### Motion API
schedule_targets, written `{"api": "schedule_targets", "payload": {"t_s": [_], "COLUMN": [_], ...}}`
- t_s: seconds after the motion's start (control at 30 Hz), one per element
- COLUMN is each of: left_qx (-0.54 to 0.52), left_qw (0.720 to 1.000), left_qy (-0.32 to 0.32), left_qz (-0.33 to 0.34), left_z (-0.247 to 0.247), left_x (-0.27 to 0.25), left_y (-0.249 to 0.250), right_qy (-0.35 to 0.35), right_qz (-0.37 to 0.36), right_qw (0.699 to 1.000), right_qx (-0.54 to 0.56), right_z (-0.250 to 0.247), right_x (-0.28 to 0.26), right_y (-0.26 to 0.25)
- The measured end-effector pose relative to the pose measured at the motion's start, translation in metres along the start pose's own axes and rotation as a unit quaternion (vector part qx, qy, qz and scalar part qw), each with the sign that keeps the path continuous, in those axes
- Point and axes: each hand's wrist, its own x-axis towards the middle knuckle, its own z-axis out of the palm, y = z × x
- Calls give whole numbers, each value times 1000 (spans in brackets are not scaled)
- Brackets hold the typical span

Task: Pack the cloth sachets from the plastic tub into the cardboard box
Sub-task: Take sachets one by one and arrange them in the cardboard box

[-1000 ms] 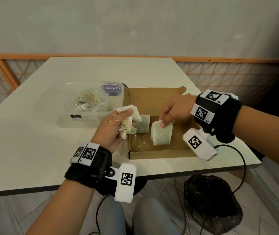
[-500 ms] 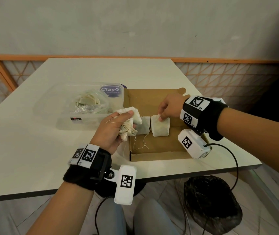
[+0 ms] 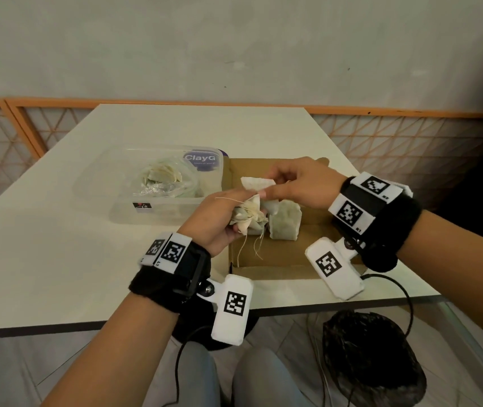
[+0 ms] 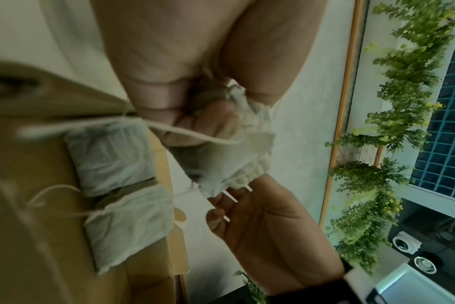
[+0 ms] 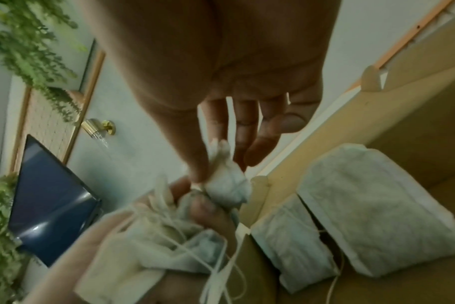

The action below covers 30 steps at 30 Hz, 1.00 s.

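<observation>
My left hand hovers at the left wall of the open cardboard box and grips a bunch of cream cloth sachets with loose strings. My right hand pinches the top of one sachet in that bunch between thumb and fingers; the right wrist view shows this pinched sachet above the left hand's bunch. Two sachets stand side by side inside the box, also seen as two packed sachets in the left wrist view. More sachets lie in the clear plastic tub, left of the box.
The white table ends in a front edge just behind both wrists. A black bag sits on the floor under the right side, with cables hanging near it. An orange railing runs behind the table.
My right hand let go of the sachet it set in the box and moved up and left to the bunch, where it now pinches one sachet. The left hand barely moved.
</observation>
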Motion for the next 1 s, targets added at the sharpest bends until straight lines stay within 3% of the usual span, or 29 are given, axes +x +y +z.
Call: {"api": "schedule_targets", "payload": {"t_s": [0.2,0.33,0.5,0.6,0.77,0.87,1.0], "left_qx": [-174,-261,-285,-240,-64,-1,168], "left_qw": [984,963,956,967,992,995,985], "left_qy": [19,31,1,-35,-83,-76,-25], "left_qz": [-42,-53,-62,-71,-66,-67,-34], "left_z": [2,5,10,12,7,5,7], "left_x": [3,5,4,1,-11,-11,-10], "left_y": [2,3,3,3,5,7,7], "right_qy": [99,90,73,64,90,60,32], "right_qz": [-5,-69,-70,-80,-24,-2,15], "right_qw": [988,993,993,991,996,997,999], "right_qx": [119,33,-68,-90,-2,40,-7], "right_z": [-2,2,8,9,-2,-7,-13], "right_x": [-5,-17,-28,-26,-24,-26,-35], "right_y": [7,2,-8,-6,10,14,23]}}
